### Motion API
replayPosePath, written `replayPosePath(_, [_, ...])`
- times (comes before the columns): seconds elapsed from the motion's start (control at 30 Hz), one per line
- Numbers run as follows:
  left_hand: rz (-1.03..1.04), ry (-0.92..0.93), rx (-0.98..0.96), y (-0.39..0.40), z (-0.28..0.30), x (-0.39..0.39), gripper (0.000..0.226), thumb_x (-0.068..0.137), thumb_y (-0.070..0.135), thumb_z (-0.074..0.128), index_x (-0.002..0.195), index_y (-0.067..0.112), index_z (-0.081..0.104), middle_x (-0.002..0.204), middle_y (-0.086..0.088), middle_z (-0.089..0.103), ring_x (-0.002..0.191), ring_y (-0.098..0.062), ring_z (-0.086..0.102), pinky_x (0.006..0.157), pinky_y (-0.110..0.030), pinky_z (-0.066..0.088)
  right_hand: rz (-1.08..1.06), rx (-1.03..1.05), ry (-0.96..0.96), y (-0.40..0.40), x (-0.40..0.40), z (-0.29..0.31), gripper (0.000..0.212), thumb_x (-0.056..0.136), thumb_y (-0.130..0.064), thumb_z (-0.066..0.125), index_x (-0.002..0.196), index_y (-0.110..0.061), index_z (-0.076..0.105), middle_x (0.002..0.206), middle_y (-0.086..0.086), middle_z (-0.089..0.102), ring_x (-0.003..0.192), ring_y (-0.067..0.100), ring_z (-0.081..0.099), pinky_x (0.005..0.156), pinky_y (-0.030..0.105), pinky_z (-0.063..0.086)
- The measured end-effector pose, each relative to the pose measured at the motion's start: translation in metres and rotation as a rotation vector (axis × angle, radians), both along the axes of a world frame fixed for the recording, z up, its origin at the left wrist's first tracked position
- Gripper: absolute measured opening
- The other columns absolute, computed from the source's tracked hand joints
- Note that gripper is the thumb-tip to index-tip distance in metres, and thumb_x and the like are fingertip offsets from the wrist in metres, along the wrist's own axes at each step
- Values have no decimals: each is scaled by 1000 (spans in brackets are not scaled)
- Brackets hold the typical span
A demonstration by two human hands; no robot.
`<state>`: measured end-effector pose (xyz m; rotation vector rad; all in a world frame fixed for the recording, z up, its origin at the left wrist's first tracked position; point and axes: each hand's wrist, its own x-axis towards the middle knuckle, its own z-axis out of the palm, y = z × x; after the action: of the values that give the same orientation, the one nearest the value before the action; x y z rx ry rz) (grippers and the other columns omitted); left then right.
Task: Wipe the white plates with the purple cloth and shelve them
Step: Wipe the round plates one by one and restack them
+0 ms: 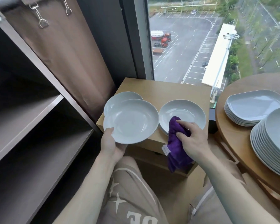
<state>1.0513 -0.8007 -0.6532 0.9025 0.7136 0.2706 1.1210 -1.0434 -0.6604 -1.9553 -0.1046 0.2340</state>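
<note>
The left hand [111, 145] holds a white plate [131, 121] by its near rim, thumb on top and the other fingers curled underneath, so it hangs level over the front left corner of the small wooden surface [166, 89]. Behind it another plate [123, 97] peeks out, sitting on that surface. The right hand [192, 139] has its fingers wrapped round the purple cloth [176, 143], bunched up, with the top end over the short stack of plates [183, 110] to the right and the rest dangling past the front edge. Off to the right, a round table [238, 139] carries two taller piles of plates [255, 105]. The dark shelf unit [31, 110] stands on the left, beside the brown curtain [68, 46].
</note>
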Motion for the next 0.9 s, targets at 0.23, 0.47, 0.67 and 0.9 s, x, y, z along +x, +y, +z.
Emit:
replayPosePath(0.23, [17,43,-77,9,6,27,57,91,4,33,144,16,51,140,-22,61,123,-45,61,105,-55,52,-3,155,24,17,5,4,40,98,-9,63,133,-28,64,121,-5,58,111,11,56,85,13,41])
replayPosePath(0.47, [94,3,-154,14,1,44,59,85,-11,26,131,11,55,130,-20,62,111,-39,62,68,-44,65,-13,211,2,16,16,4,40,95,-4,65,129,-25,67,121,0,62,110,11,59,84,9,41])
replayPosePath(0.67, [165,53,-48,32,-17,56,48,91,-7,34,128,12,57,134,-17,62,122,-36,59,102,-48,55,-13,239,25,13,17,-2,39,95,-4,65,124,-31,67,119,-3,62,108,4,59,84,9,41])
replayPosePath(0.9, [-195,621,512,54,-37,43,33,95,34,46,97,8,64,84,-6,57,73,-21,59,64,-32,49,4,229,38,19,18,-7,40,95,-4,66,122,-34,67,118,-4,62,109,6,58,85,10,41])
